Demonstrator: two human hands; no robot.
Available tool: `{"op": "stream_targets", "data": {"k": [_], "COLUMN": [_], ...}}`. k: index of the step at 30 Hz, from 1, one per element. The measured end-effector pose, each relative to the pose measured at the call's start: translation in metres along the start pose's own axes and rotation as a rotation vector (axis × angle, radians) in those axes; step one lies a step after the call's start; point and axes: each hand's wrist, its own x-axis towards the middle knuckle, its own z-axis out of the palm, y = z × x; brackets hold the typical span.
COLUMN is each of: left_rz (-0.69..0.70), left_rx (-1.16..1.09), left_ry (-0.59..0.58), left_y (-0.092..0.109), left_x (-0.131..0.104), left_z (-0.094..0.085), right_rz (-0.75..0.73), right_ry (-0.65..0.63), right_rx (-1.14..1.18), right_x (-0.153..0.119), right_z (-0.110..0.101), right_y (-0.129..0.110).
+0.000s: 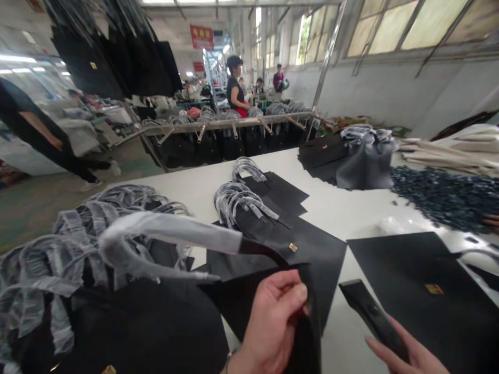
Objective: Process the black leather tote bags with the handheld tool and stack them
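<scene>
My left hand [275, 317] pinches the upper edge of a black bag panel [249, 285] between thumb and fingers. Rising from this panel, a handle wrapped in clear plastic [175, 228] loops out to the left. In my right hand [409, 348], at the lower right, is a black tool [374, 311] shaped like a hair clipper, its wide head pointing up and left. Beyond my left hand lies another black panel [312, 259] with a small gold plate [292, 248] and plastic-wrapped handles [244, 202]. Right of the tool is a black panel [413, 265] with a gold plate.
Stacked black panels with wrapped handles [109, 223] cover the left of the white table [183, 179]. At the far right are a bag pile [362, 156] and a heap of small dark pieces [444, 195]. A metal rack [234, 123] stands behind; people are farther back.
</scene>
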Motion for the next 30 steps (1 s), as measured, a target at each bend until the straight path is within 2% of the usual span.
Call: {"op": "stream_targets", "data": {"k": [2, 4, 7, 10, 14, 17, 20, 25, 30], "left_rz": [0.045, 0.12, 0.235, 0.401, 0.609, 0.706, 0.733, 0.759, 0.751], "left_rx": [0.292, 0.772, 1.376, 1.674, 1.738, 1.723, 1.695, 1.598, 1.607], "left_ry": [0.058, 0.059, -0.046, -0.12, -0.143, -0.104, -0.07, -0.042, -0.065], "left_y": [-0.041, -0.086, -0.141, -0.168, -0.181, -0.185, -0.188, -0.2, -0.207], "left_x": [0.022, 0.033, 0.025, 0.008, -0.003, -0.005, -0.006, -0.005, -0.003], "left_z": [-0.011, -0.036, -0.077, -0.103, -0.115, -0.118, -0.12, -0.126, -0.129], "right_rz": [0.015, 0.033, 0.053, 0.04, -0.009, -0.043, -0.094, -0.082, -0.122], "right_ry": [0.063, 0.069, 0.011, -0.124, -0.374, -0.481, -0.532, -0.629, -0.585], "right_rx": [-0.07, -0.091, -0.07, -0.066, -0.008, -0.024, -0.054, -0.124, -0.124], "right_x": [-0.004, -0.008, -0.011, -0.012, -0.007, 0.001, 0.011, 0.022, 0.028], "right_z": [-0.006, -0.008, 0.001, 0.021, 0.048, 0.066, 0.08, 0.097, 0.117], "right_y": [0.0, 0.002, 0.009, 0.012, -0.007, -0.029, -0.043, -0.053, -0.068]}}
